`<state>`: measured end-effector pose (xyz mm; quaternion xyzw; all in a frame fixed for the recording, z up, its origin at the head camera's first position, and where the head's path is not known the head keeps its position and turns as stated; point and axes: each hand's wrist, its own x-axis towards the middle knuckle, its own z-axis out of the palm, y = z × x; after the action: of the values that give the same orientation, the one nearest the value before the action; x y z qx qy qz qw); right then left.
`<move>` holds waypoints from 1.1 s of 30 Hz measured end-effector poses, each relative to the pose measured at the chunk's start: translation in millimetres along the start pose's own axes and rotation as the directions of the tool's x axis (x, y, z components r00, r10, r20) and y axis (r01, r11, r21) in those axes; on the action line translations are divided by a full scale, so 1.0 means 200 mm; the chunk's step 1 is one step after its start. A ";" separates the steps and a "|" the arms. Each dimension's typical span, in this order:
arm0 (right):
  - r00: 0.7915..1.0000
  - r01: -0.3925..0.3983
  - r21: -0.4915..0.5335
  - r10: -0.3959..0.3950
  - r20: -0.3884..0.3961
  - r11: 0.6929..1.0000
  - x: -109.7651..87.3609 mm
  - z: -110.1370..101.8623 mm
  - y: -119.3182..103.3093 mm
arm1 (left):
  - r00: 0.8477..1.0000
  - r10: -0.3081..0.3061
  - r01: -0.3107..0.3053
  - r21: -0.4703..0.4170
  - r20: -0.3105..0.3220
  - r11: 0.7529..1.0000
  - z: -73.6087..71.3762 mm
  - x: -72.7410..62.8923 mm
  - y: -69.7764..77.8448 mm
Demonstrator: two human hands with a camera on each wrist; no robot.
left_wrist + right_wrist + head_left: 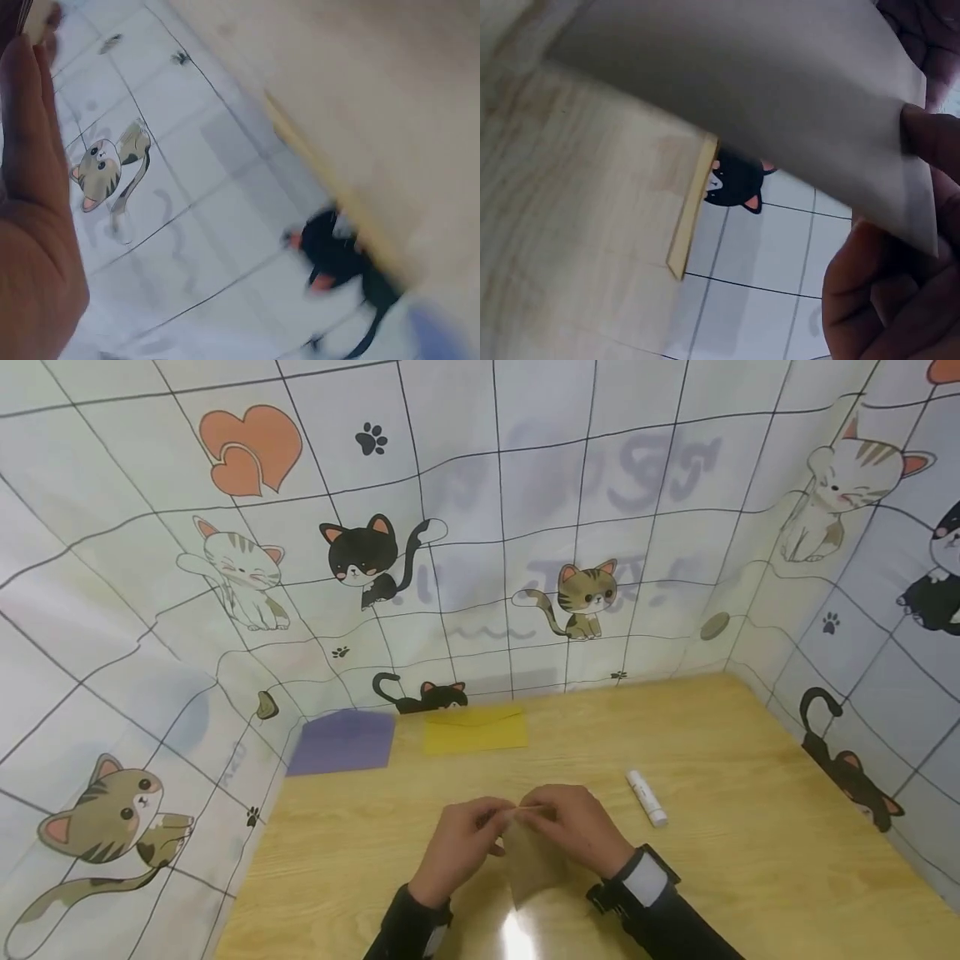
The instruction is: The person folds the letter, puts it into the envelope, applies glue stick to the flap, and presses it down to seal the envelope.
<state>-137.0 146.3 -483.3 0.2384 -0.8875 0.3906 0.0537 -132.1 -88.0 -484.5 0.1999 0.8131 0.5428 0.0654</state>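
Note:
A brown paper envelope (531,868) hangs between both hands above the wooden table, its upper edge at the fingertips and its body slanting down toward the person. My left hand (459,847) pinches the top edge on the left side. Close beside it, my right hand (583,827) pinches the same edge between thumb and fingers. From the right wrist, the envelope (780,97) spreads across the view, with the right hand (885,300) at its corner. Only the side of the left hand (37,225) shows in the left wrist view; its fingertips are mostly cut off.
Against the back wall lie a purple envelope (343,743) and a yellow envelope (476,732). A white glue stick (647,797) rests to the right of the hands. Cat-print sheeting (465,552) encloses the table (735,860) at the back and sides.

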 end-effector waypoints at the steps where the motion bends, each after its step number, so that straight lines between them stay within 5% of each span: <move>1: 1.000 0.005 0.005 -0.006 0.022 1.000 0.00 -0.01 0.00 | 1.000 0.024 -0.024 0.041 -0.010 0.999 0.00 0.00 0.00; 5: 0.996 -0.026 0.072 0.020 0.083 0.997 0.00 -0.05 0.02 | 0.991 0.080 -0.062 0.164 -0.108 0.985 -0.01 -0.01 0.01; 14: 0.989 -0.128 0.298 0.100 0.108 0.946 -0.06 -0.07 0.11 | 0.971 0.025 0.000 0.104 -0.237 0.995 -0.03 -0.03 -0.02; 19: 0.997 -0.077 0.211 0.080 -0.006 0.975 -0.05 -0.01 0.08 | 0.960 -0.112 0.089 -0.099 -0.258 0.991 -0.06 -0.03 -0.04; 21: 0.997 -0.049 0.136 0.056 -0.044 0.990 -0.03 0.00 0.06 | 0.975 -0.125 0.127 -0.003 -0.186 0.992 -0.07 -0.03 -0.04; 23: 0.999 -0.027 0.056 0.029 -0.043 0.998 -0.02 0.01 0.04 | 0.990 -0.086 0.105 0.177 -0.111 0.979 -0.09 -0.03 -0.03; 26: 0.999 0.045 -0.081 -0.045 0.012 0.996 -0.01 0.03 0.02 | 0.998 0.048 -0.029 0.392 -0.039 0.919 -0.08 -0.02 -0.01; 30: 0.994 0.105 -0.164 -0.097 0.057 0.981 -0.02 0.05 0.00 | 0.979 0.191 -0.140 0.458 -0.067 0.878 -0.05 -0.01 0.00; 33: 0.997 0.060 -0.126 -0.052 0.062 0.990 -0.05 0.04 0.02 | 0.952 0.265 -0.138 0.553 -0.156 0.822 -0.04 -0.02 -0.01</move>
<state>-129.8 145.7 -493.8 0.2706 -0.9049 0.3241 0.0537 -131.6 -96.7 -484.0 0.2321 0.9082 0.3170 -0.1440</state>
